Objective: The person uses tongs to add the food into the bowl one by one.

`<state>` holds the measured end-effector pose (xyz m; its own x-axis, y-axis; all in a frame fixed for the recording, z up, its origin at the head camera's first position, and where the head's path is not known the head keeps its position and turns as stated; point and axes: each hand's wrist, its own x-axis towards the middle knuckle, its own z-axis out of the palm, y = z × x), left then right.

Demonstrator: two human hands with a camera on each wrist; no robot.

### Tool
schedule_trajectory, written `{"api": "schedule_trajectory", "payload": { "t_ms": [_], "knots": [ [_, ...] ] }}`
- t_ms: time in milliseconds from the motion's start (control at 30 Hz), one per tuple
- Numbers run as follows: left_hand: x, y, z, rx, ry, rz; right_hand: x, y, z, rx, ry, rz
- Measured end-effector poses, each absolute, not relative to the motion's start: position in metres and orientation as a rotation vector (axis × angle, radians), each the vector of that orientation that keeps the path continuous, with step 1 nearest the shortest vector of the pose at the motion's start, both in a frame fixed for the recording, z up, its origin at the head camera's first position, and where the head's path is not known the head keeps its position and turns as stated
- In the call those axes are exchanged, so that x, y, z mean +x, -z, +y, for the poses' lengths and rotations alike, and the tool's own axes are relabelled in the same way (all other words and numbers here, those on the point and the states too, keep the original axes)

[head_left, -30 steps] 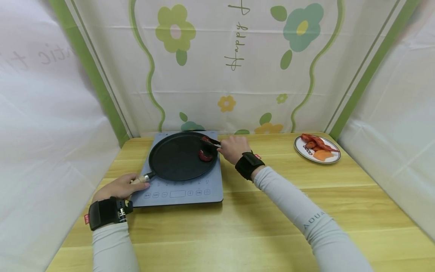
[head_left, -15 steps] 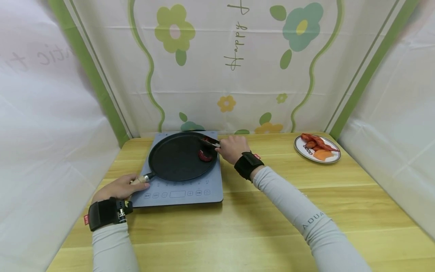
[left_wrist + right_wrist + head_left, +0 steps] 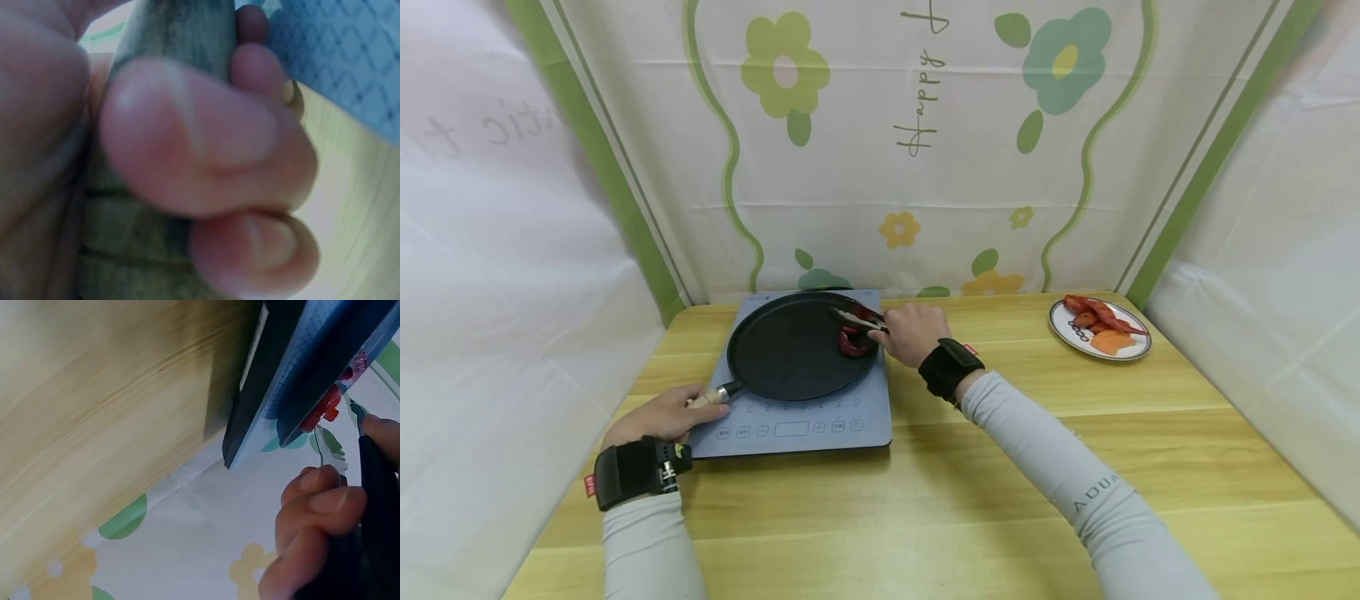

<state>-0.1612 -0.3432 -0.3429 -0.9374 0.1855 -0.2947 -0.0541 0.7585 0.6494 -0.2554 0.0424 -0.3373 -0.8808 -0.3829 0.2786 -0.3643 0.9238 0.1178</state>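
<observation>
My left hand [image 3: 658,414] grips the wooden handle [image 3: 178,34] of a flat black frying pan [image 3: 790,350], fingers and thumb curled round it in the left wrist view. In my right hand [image 3: 916,333] are black-handled tongs [image 3: 859,320], their arms spread above the pan's right side. A dark red, curled piece with a bumpy edge [image 3: 852,345] lies in the pan just below the tongs. The right wrist view shows a bright red piece [image 3: 326,407] at the pan rim near the tong tips, with a pinkish, bumpy piece [image 3: 357,366] beyond it.
The pan stands on a grey induction cooktop [image 3: 820,442] on a wooden table [image 3: 970,500]. A white plate [image 3: 1060,332] with red and orange food [image 3: 1111,340] stands at the back right. Printed cloth [image 3: 850,167] walls in the back and both sides.
The tongs have turned and their tips have shifted left and down slightly. A red piece earlier at the tong tips now shows lower, by the curled piece. My left hand stays put.
</observation>
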Motion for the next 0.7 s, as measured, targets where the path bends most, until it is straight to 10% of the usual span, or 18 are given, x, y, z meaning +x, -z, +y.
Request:
{"api": "schedule_trajectory", "payload": {
  "t_ms": [700],
  "knots": [
    [-0.161,0.342,-0.343,0.126,-0.958,2.621,-0.240,0.331,0.059,0.529,0.015,-2.793]
  ]
}}
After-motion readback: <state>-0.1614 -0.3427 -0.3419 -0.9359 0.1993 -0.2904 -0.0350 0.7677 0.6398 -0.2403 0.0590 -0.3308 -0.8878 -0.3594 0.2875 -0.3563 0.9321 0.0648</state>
